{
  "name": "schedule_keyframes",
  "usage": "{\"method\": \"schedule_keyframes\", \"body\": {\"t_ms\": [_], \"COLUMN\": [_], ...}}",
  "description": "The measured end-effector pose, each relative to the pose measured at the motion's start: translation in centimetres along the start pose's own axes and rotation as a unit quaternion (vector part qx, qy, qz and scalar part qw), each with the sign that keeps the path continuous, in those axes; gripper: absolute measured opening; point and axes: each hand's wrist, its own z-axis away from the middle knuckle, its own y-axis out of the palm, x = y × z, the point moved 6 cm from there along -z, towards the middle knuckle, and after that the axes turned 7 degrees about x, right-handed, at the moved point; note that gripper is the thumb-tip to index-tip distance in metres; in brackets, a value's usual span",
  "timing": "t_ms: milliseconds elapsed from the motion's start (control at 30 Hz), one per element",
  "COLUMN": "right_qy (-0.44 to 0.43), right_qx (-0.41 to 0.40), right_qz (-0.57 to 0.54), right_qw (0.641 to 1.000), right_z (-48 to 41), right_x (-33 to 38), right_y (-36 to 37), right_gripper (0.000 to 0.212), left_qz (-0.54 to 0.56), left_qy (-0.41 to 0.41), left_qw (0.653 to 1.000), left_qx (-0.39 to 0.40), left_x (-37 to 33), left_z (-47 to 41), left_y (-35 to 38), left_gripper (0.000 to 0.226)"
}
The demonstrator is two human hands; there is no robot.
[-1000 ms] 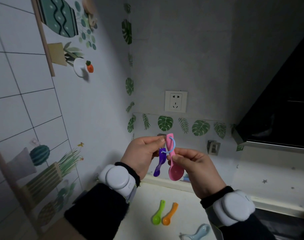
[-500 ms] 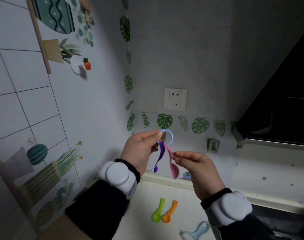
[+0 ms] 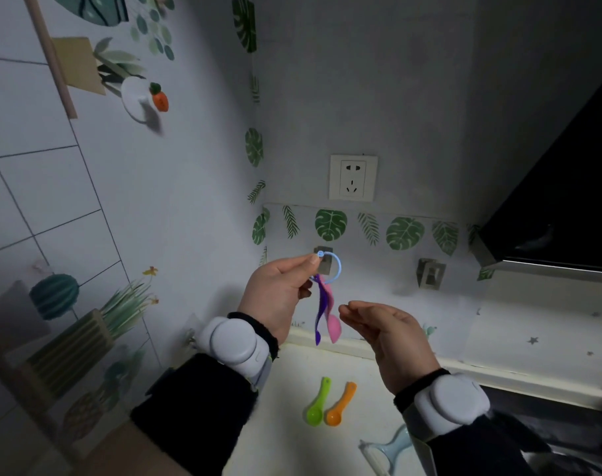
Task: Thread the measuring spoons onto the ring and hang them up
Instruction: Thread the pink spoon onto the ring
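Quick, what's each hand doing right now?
Left hand: shut on the blue ring, purple and pink spoons hanging.
Right hand: open, empty.

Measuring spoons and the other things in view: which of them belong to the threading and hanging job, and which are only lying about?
Belong to the job:
blue ring, pinched by the left hand
purple spoon and pink spoon, hanging on it
green spoon and orange spoon, loose on the counter
right hand, empty
wall hook

Only lying about:
light blue peeler
wall socket

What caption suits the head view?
Left hand holds blue plastic ring carrying purple and pink plastic spoons.
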Motion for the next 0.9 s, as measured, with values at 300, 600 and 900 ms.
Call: {"method": "schedule_keyframes", "body": {"t_ms": [300,600,900], "right_qy": [0.097,0.176,0.242], "right_qx": [-0.013,-0.037,-0.083], "right_qz": [-0.007,-0.032,0.007], "right_qw": [0.995,0.983,0.967], "right_z": [-1.6,-3.5,-4.5], "right_x": [-3.3,-7.1,-12.0], "right_y": [-1.8,-4.0,-7.4], "right_gripper": [0.023,0.021,0.02], "left_qz": [0.01,0.006,0.02], "left_qy": [-0.027,-0.053,-0.082], "left_qw": [1.0,0.998,0.995], "left_qx": [-0.006,-0.044,-0.052], "left_x": [2.7,5.9,8.9], "left_z": [-0.8,-1.5,-1.8], "left_y": [-0.6,-1.8,-3.0], "left_gripper": [0.013,0.013,0.011]}}
